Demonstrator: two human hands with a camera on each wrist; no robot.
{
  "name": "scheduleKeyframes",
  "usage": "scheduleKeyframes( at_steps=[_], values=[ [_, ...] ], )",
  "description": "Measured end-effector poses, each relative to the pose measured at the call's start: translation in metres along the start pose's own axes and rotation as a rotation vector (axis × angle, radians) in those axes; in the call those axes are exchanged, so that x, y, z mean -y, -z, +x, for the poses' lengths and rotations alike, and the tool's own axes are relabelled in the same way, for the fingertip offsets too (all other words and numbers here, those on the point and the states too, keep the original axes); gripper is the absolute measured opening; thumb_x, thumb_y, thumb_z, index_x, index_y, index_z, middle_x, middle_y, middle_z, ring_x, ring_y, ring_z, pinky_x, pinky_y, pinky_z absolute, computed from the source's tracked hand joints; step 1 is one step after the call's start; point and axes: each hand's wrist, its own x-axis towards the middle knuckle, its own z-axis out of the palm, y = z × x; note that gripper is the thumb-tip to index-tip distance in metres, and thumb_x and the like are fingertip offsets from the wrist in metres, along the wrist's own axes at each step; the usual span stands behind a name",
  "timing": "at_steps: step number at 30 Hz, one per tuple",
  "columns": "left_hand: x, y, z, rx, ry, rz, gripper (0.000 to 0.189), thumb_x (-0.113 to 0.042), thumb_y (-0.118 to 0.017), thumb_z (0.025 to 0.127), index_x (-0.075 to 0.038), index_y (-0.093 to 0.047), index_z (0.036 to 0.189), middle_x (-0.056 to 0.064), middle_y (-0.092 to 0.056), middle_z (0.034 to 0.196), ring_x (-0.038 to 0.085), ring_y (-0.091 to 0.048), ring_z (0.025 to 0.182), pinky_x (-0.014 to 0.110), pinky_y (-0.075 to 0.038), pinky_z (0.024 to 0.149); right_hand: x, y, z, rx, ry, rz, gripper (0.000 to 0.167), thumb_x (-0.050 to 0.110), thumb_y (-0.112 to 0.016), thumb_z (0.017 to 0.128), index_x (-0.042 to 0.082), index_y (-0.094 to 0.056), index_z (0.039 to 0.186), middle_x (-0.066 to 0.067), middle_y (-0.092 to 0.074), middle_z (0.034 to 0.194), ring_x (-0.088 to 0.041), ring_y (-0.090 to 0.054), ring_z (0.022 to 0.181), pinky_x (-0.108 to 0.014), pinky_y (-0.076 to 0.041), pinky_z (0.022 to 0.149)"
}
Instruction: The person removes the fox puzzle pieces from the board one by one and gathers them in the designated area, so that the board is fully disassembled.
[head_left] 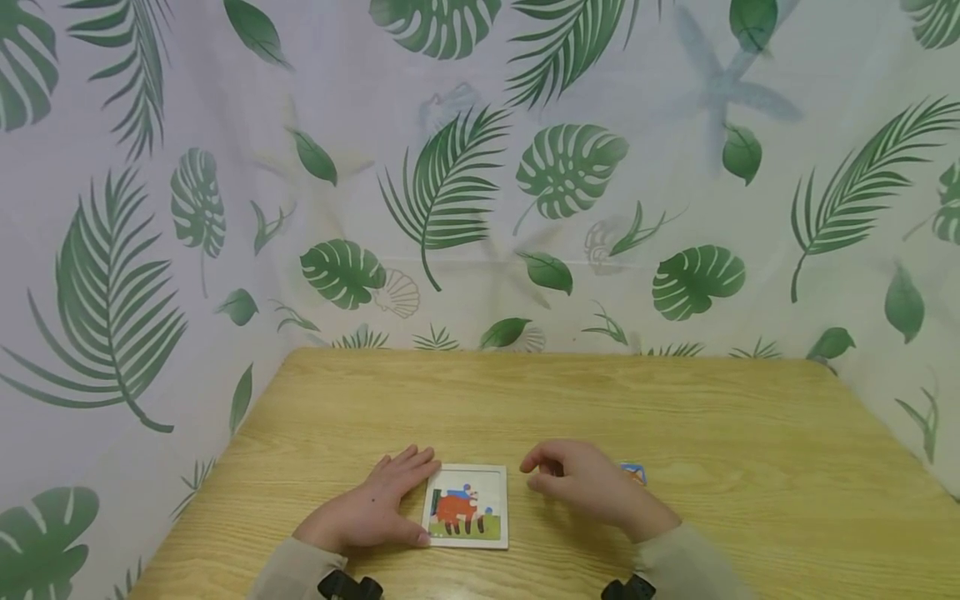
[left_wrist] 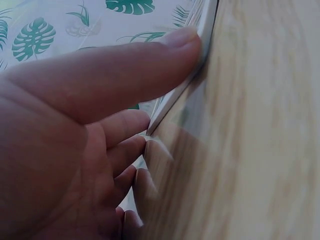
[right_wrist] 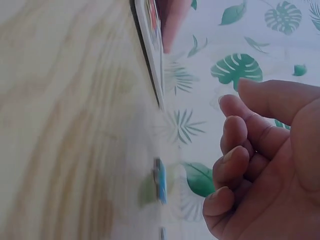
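A square puzzle board (head_left: 468, 542) with a white frame lies on the table, with a partly assembled picture of a red animal on green ground. My left hand (head_left: 386, 502) rests beside it, thumb and index fingertip touching the frame's left edge, fingers spread and fairly straight. To the right of the board, my right hand (head_left: 581, 483) hovers above the table with its fingers loosely curled. In the right wrist view nothing is between the fingers of that hand. Partly hidden behind the right hand is a blue and orange puzzle piece (head_left: 634, 472).
The wooden table (head_left: 450, 400) reaches back to a leaf-printed curtain (head_left: 480, 200) that surrounds it on the back and sides. In the right wrist view, a thin blue-edged piece (right_wrist: 161, 181) lies on the tabletop, with another edge just below it.
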Motion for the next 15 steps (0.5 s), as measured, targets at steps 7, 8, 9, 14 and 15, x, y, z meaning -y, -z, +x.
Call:
scheduleKeyframes(
  at_steps=[7,8,9,14,15],
  values=[
    [0.002,-0.001,0.001,0.001,0.009,0.014,0.099,-0.048,-0.080,0.083,-0.009,-0.031,0.160,0.009,-0.018,0.168,0.032,-0.003,0.154,0.060,-0.001,0.120,0.006,-0.013,0.011,0.009,0.035,0.012,0.014,0.019,-0.069,0.094,0.013,-0.074,0.106,0.005,-0.056,0.079,-0.012,-0.050,0.069,-0.027,-0.043,0.060],
    [0.002,-0.001,0.001,0.001,0.007,0.014,0.099,-0.048,-0.080,0.083,-0.009,-0.031,0.160,0.009,-0.018,0.168,0.032,-0.003,0.154,0.060,-0.001,0.120,0.007,-0.014,0.012,0.010,0.036,0.012,0.014,0.018,-0.069,0.094,0.013,-0.074,0.106,0.005,-0.057,0.079,-0.011,-0.050,0.068,-0.027,-0.043,0.060],
    [0.002,-0.002,0.002,0.000,0.004,0.011,0.099,-0.048,-0.080,0.083,-0.009,-0.030,0.160,0.009,-0.018,0.168,0.033,-0.003,0.154,0.061,-0.001,0.120,0.007,-0.016,0.014,0.010,0.037,0.012,0.014,0.018,-0.069,0.094,0.012,-0.074,0.106,0.005,-0.057,0.079,-0.011,-0.050,0.068,-0.027,-0.043,0.059],
    [0.002,-0.002,0.001,-0.001,0.001,0.000,0.098,-0.047,-0.079,0.084,-0.009,-0.031,0.160,0.010,-0.018,0.167,0.034,-0.003,0.154,0.062,-0.001,0.120,0.009,-0.022,0.020,0.014,0.030,0.003,0.013,0.018,-0.070,0.094,0.014,-0.074,0.105,0.005,-0.057,0.079,-0.011,-0.050,0.067,-0.028,-0.043,0.059],
    [0.002,-0.002,0.001,0.000,0.005,0.000,0.098,-0.048,-0.079,0.084,-0.009,-0.031,0.160,0.009,-0.018,0.168,0.033,-0.003,0.154,0.061,-0.001,0.120,0.010,-0.023,0.021,0.014,0.032,0.002,0.013,0.018,-0.070,0.093,0.013,-0.074,0.105,0.005,-0.057,0.079,-0.011,-0.050,0.067,-0.028,-0.043,0.059]
  ],
)
